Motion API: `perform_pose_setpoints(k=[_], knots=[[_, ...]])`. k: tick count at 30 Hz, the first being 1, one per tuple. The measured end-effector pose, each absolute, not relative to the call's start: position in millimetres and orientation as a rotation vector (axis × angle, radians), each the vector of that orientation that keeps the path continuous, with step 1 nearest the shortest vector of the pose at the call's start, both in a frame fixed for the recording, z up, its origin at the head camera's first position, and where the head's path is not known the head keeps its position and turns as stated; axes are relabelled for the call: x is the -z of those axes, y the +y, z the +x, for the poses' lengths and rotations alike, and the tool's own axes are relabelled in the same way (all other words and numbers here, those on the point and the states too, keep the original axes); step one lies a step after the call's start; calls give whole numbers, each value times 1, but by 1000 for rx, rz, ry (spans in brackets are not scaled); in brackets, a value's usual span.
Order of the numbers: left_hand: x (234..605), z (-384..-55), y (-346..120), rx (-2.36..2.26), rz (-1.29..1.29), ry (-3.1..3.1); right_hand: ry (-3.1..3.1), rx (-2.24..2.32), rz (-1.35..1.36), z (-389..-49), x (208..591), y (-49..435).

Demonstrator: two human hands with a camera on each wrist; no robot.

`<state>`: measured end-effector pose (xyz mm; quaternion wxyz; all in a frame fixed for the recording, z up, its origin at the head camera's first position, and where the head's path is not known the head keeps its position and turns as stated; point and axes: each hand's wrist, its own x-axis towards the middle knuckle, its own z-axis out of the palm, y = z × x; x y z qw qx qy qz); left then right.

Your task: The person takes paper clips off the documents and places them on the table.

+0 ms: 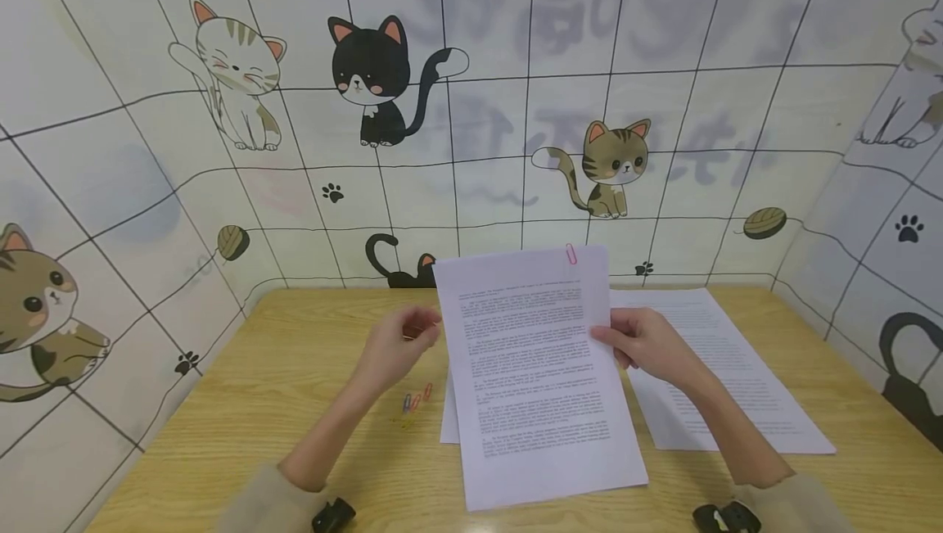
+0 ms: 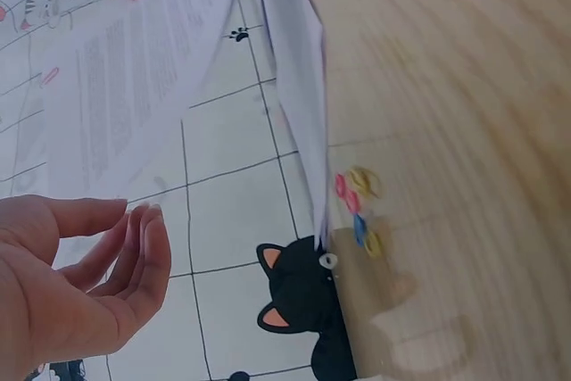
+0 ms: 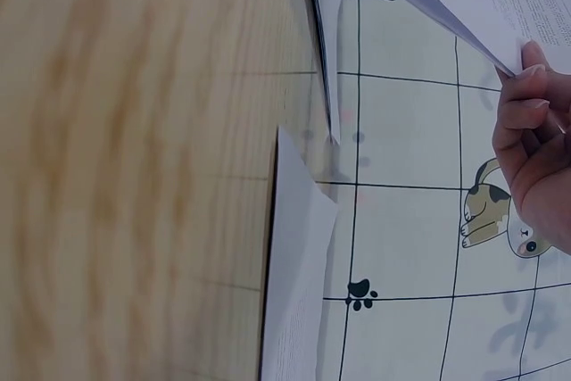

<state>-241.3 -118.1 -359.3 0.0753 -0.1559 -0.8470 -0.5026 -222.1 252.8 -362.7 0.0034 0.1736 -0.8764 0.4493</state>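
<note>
A sheaf of printed sheets (image 1: 538, 377) is held upright above the table, with a pink paper clip (image 1: 570, 254) at its top edge toward the right. My right hand (image 1: 651, 345) pinches the sheaf's right edge between thumb and fingers; the right wrist view shows this grip too. Beside the left edge, my left hand (image 1: 398, 349) has loosely bent fingers and holds nothing. In the left wrist view, a gap shows between its thumb and fingertips, near the paper. Loose paper clips (image 1: 416, 402), pink, blue and yellow, lie on the table below the left hand.
A second stack of printed paper (image 1: 737, 410) lies on the right of the wooden table (image 1: 243, 435). Behind the raised sheaf, another stack (image 1: 448, 422) lies mostly hidden. A cloth (image 1: 486, 124) with cat drawings and grid lines surrounds the table at the back and sides.
</note>
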Motion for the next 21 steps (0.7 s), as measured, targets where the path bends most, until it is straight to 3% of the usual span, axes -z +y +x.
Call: perform_pose_setpoints(k=[21], knots=[[322, -239, -93, 1589, -443, -2050, -2729, -1408, 558, -222, 363, 250]])
